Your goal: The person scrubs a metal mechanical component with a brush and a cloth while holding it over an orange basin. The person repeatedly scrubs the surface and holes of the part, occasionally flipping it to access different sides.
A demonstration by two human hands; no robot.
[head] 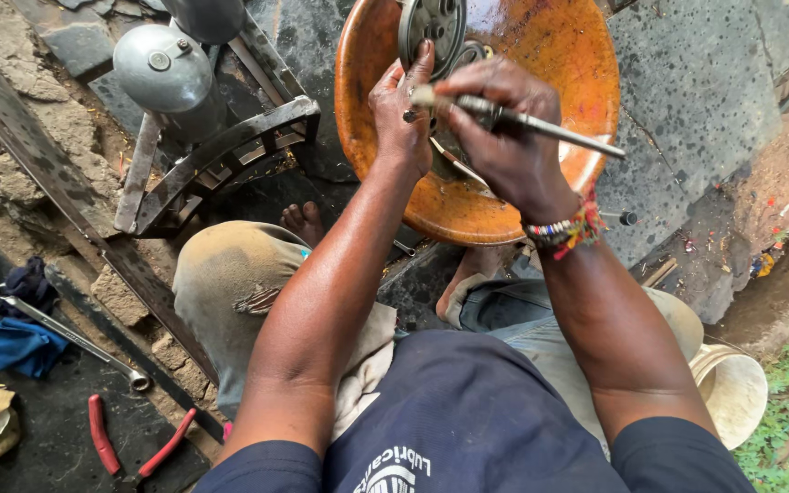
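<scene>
Holding a thin metal rod [541, 123], the right hand [504, 137] has its fingers closed around it. Left hand [402, 114] fingers grip a round grey metal part [431, 27], just above an orange bowl [550, 46]. Red pliers [134, 447] lie far away.

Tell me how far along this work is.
Already done: the round metal part sits over the orange basin. In hand: left hand steadies it, right hand holds a metal rod tool. Untouched: red-handled pliers and wrench on the ground.

Orange basin [504, 196], red-handled pliers [134, 447], blue rag [6, 342]
</scene>
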